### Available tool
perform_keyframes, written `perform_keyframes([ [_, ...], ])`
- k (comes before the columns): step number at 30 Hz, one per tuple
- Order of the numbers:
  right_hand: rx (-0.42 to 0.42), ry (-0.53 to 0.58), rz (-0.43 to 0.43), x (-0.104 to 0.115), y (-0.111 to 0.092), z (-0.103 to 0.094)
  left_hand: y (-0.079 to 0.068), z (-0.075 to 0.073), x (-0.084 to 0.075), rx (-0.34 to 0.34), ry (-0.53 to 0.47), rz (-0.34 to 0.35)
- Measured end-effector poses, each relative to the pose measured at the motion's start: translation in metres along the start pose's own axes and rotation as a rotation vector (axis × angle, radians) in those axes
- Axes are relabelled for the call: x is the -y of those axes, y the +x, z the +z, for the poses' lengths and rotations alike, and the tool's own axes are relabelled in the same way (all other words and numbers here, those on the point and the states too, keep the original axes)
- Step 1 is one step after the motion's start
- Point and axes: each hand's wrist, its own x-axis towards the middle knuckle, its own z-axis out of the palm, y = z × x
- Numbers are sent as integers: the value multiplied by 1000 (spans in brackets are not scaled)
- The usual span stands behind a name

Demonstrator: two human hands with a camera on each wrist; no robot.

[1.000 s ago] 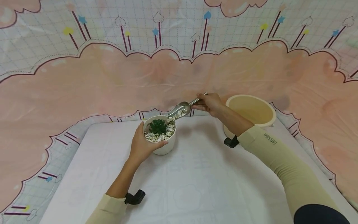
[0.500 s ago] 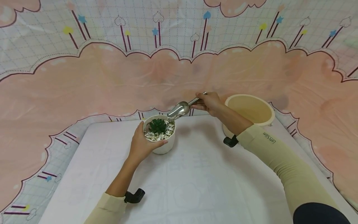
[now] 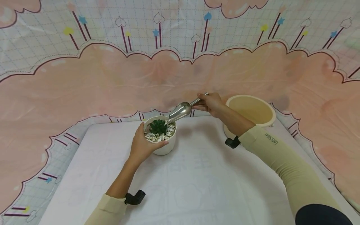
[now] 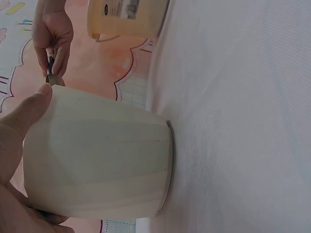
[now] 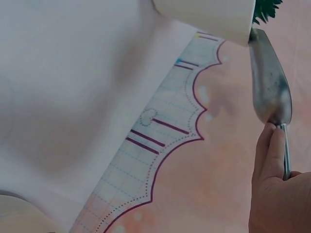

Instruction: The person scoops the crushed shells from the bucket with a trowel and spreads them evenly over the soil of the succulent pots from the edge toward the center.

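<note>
Pebbles, visible in the scoop a second ago, now show only in the pot, which the left hand grasps on the counter, seemingly steadying it; the right hand grips the scoop, tilted at the rim for pouring

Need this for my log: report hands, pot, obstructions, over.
Left hand grips white pot. Right hand holds scoop tilted toward pot. Pot upright, plant amid pebbles. Bucket off right, not blocking.
</note>
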Motion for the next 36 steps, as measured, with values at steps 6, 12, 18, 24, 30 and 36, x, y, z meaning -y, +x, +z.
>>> perform_keyframes([
  [6, -6, 15, -7, 0, -2, -1, -3, 0, 0, -3, -3, -3],
  [12, -11, 2, -13, -1, -8, -2, -6, -1, 0, -3, -16, -4],
  [18, -3, -39, -34, -2, -12, -2, -8, -3, -1, 12, -30, -7],
  [24, 41, -97, -127, 0, -17, 1, -8, -4, -3, 24, -18, -21],
  [30, 50, -215, -282, 3, -30, 13, -6, -6, -4, 33, 4, -29],
  [36, 41, -376, -467, 4, -45, 17, -6, -3, -6, 45, 11, -29],
])
